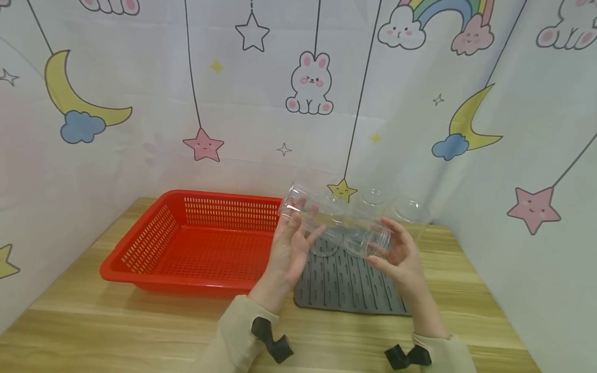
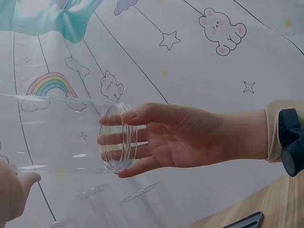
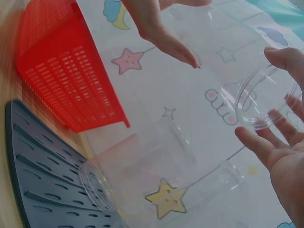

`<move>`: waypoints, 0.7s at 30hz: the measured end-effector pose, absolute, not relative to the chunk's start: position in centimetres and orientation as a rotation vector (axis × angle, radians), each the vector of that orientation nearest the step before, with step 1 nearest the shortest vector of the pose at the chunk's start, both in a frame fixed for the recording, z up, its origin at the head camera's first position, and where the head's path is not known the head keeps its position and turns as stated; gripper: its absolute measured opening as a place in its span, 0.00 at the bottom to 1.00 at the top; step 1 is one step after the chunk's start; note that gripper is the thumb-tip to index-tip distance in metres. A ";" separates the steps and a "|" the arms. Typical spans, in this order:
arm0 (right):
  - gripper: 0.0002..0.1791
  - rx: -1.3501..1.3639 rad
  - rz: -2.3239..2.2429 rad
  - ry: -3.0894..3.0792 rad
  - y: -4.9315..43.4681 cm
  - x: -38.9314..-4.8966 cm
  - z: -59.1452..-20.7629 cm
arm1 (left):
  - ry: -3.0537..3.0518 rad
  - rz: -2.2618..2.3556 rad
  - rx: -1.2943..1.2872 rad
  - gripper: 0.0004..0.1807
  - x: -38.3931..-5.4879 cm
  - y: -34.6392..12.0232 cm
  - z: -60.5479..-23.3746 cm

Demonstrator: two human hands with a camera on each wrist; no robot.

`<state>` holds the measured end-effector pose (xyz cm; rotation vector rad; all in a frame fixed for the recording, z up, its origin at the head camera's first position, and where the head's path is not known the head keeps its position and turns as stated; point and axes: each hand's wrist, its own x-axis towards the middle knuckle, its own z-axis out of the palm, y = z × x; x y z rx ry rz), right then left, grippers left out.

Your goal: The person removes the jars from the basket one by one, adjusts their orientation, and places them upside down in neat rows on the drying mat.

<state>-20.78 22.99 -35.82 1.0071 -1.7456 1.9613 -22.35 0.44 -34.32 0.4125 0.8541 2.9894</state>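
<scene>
A clear jar (image 1: 337,221) lies tilted on its side between both hands, raised above the mat. My left hand (image 1: 288,254) holds its closed end, the left one in the head view, with fingers spread along the wall. Round the ridged mouth at the other end, my right hand (image 1: 403,259) grips with thumb and fingers; the left wrist view shows this neck (image 2: 118,137) close up. Below and behind stand several more clear jars (image 1: 411,212), mouths down on a grey ribbed drying mat (image 1: 347,295). Their outlines overlap the held jar in the head view.
A red plastic basket (image 1: 186,282) with slotted walls stands left of the mat, close to my left forearm. Both rest on a wooden table (image 1: 154,331). A patterned white curtain (image 1: 261,103) hangs behind and along the sides.
</scene>
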 end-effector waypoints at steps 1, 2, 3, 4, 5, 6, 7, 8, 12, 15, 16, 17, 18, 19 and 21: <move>0.41 1.015 1.964 -1.742 23.1 -20.8 -35.8 | 0.848 2.991 0.409 0.52 -22.3 0.6 -34.3; 0.41 1.018 1.968 -1.740 23.2 -20.8 -35.8 | 0.853 2.993 0.407 0.53 -22.3 0.7 -34.2; 0.41 1.026 1.968 -1.736 23.4 -20.8 -35.8 | 0.858 2.994 0.408 0.53 -22.3 0.8 -34.1; 0.41 1.030 1.971 -1.734 23.5 -20.8 -35.7 | 0.866 2.995 0.415 0.54 -22.2 0.9 -33.9; 0.41 1.032 1.977 -1.728 23.7 -20.9 -35.7 | 0.875 2.999 0.417 0.56 -22.2 1.1 -33.8; 0.41 1.033 1.986 -1.722 23.8 -20.9 -35.6 | 0.888 3.002 0.423 0.57 -22.2 1.2 -33.6; 0.41 1.025 1.989 -1.721 24.0 -20.9 -35.6 | 0.903 3.006 0.426 0.58 -22.1 1.4 -33.4; 0.41 1.020 1.997 -1.716 24.2 -20.9 -35.6 | 0.926 3.010 0.430 0.58 -22.1 1.5 -33.2; 0.39 0.982 2.007 -1.703 25.2 -21.0 -35.5 | 0.964 3.030 0.441 0.50 -22.0 2.1 -32.6; 0.35 0.949 1.998 -1.695 26.2 -21.1 -35.4 | 1.024 3.041 0.452 0.42 -22.0 2.4 -32.3; 0.34 0.934 1.996 -1.690 26.6 -21.1 -35.4 | 1.046 3.043 0.454 0.42 -22.0 2.6 -32.2; 0.32 0.910 1.989 -1.694 27.0 -21.1 -35.4 | 1.079 3.042 0.472 0.41 -22.0 2.7 -32.1; 0.31 0.881 1.982 -1.695 27.4 -21.1 -35.4 | 1.120 3.038 0.487 0.41 -22.1 2.9 -32.0; 0.30 0.845 1.979 -1.692 27.9 -21.2 -35.5 | 1.156 3.033 0.508 0.43 -22.1 3.0 -32.0; 0.27 0.762 1.977 -1.693 28.9 -21.2 -35.7 | 1.201 3.022 0.537 0.44 -22.1 3.5 -32.0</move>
